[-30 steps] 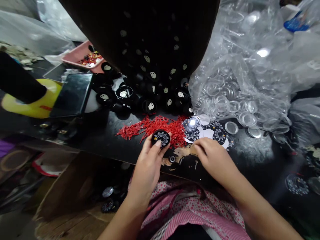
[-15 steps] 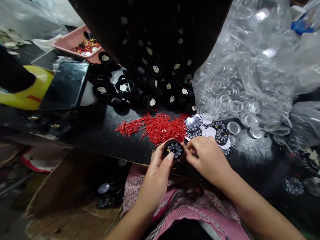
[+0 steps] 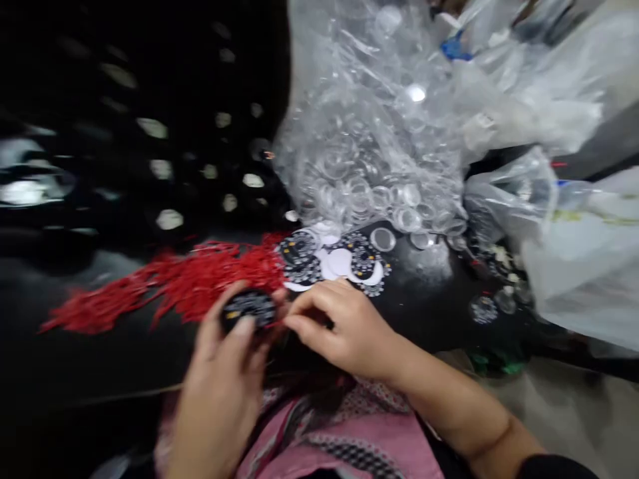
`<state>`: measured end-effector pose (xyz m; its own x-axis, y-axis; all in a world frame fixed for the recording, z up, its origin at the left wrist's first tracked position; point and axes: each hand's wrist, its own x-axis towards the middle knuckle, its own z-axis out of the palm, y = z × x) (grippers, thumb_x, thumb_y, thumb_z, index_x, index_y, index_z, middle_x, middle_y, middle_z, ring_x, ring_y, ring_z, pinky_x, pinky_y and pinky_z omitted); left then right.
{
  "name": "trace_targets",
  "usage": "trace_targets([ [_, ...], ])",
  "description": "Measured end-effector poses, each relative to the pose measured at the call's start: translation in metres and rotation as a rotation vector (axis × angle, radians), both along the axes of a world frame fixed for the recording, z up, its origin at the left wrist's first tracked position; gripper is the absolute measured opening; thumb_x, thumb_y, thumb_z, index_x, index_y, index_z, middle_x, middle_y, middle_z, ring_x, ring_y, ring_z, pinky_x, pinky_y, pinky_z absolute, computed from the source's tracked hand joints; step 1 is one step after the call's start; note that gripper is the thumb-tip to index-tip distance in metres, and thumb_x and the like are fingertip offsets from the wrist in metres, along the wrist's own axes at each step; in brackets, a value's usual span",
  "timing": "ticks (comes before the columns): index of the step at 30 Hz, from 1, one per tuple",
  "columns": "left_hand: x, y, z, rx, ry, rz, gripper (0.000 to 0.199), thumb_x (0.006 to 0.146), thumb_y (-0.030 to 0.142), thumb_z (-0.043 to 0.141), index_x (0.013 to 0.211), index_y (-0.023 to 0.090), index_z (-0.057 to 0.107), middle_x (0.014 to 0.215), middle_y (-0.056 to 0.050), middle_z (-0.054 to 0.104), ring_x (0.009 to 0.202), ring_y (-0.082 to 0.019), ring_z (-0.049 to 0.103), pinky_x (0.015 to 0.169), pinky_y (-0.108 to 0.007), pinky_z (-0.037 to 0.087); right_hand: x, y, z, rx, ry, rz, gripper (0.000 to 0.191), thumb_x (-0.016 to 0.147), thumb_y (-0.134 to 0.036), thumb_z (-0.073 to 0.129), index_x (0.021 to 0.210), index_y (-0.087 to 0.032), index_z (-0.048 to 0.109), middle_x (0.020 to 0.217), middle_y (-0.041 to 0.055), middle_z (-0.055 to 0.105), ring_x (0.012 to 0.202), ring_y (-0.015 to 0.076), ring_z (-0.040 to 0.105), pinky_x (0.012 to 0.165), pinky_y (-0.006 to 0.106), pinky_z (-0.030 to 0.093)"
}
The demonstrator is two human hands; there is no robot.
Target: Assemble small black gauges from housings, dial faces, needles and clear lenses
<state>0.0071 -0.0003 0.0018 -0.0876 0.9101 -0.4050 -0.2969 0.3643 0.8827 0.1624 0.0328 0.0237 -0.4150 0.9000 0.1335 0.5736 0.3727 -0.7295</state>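
Observation:
My left hand is closed around a small black round gauge, its numbered dial facing up. The left thumb presses on the dial's lower edge. Close to the gauge's right side, my right hand has its thumb and index finger pinched; what is between them, if anything, is too blurred to make out. A heap of thin red plastic pointers lies just beyond the left hand. Past the right fingers are loose printed dial discs, some showing their white backs.
A clear plastic bag spills round transparent covers onto the black table. Black housings with pale plates are piled at the left, blurred. More plastic bags stand at the right.
The view has swung to the right, so the pink tray and the phone-like slab have left the picture. Both hands keep about the same hold at the gauge.

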Motion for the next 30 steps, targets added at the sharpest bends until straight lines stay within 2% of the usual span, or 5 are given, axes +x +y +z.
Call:
trace_targets([
  [2, 0.007, -0.001, 0.004, -0.006, 0.042, -0.029, 0.034, 0.076, 0.027, 0.077, 0.108, 0.033, 0.069, 0.126, 0.002, 0.065, 0.131, -0.030, 0.051, 0.104, -0.035, 0.051, 0.004, -0.005, 0.004, 0.004, 0.031, 0.013, 0.012, 0.097, -0.024, 0.056, 0.088, -0.018, 0.062, 0.087, 0.0017, 0.069, 0.086, 0.0162, 0.061, 0.082, 0.031, 0.039],
  [5, 0.013, -0.001, -0.002, -0.004, 0.045, -0.028, 0.030, 0.085, 0.032, 0.067, 0.115, 0.028, 0.066, 0.121, -0.003, 0.068, 0.119, -0.027, 0.061, 0.099, -0.039, 0.053, 0.006, -0.005, 0.005, -0.039, -0.009, -0.031, 0.012, 0.096, -0.020, 0.056, 0.086, -0.018, 0.062, 0.084, 0.0016, 0.066, 0.081, 0.0171, 0.058, 0.080, 0.033, 0.036],
  [14, 0.013, -0.005, 0.000, 0.049, -0.058, -0.074, 0.024, 0.090, 0.029, 0.063, 0.114, 0.026, 0.061, 0.114, 0.000, 0.070, 0.112, -0.016, 0.063, 0.098, -0.025, 0.049, 0.003, -0.002, 0.012, -0.166, 0.013, -0.061, 0.013, 0.093, -0.016, 0.058, 0.081, -0.019, 0.060, 0.078, -0.0017, 0.062, 0.075, 0.0153, 0.055, 0.074, 0.030, 0.036],
  [20, 0.012, -0.005, 0.000, 0.116, 0.042, -0.062, 0.018, 0.089, 0.023, 0.063, 0.107, 0.024, 0.061, 0.103, 0.002, 0.072, 0.095, -0.011, 0.067, 0.088, -0.020, 0.052, 0.004, -0.006, 0.012, -0.201, 0.024, -0.083, 0.015, 0.092, -0.016, 0.057, 0.078, -0.019, 0.059, 0.077, -0.0017, 0.062, 0.074, 0.0150, 0.054, 0.072, 0.029, 0.037],
  [30, 0.011, -0.010, 0.004, 0.244, 0.268, -0.037, 0.025, 0.086, 0.011, 0.061, 0.106, 0.027, 0.063, 0.100, 0.007, 0.072, 0.096, -0.007, 0.068, 0.087, -0.014, 0.051, -0.001, -0.013, 0.011, -0.142, 0.050, -0.076, 0.019, 0.093, -0.014, 0.056, 0.075, -0.019, 0.053, 0.075, -0.0028, 0.061, 0.070, 0.0129, 0.055, 0.069, 0.027, 0.038],
])
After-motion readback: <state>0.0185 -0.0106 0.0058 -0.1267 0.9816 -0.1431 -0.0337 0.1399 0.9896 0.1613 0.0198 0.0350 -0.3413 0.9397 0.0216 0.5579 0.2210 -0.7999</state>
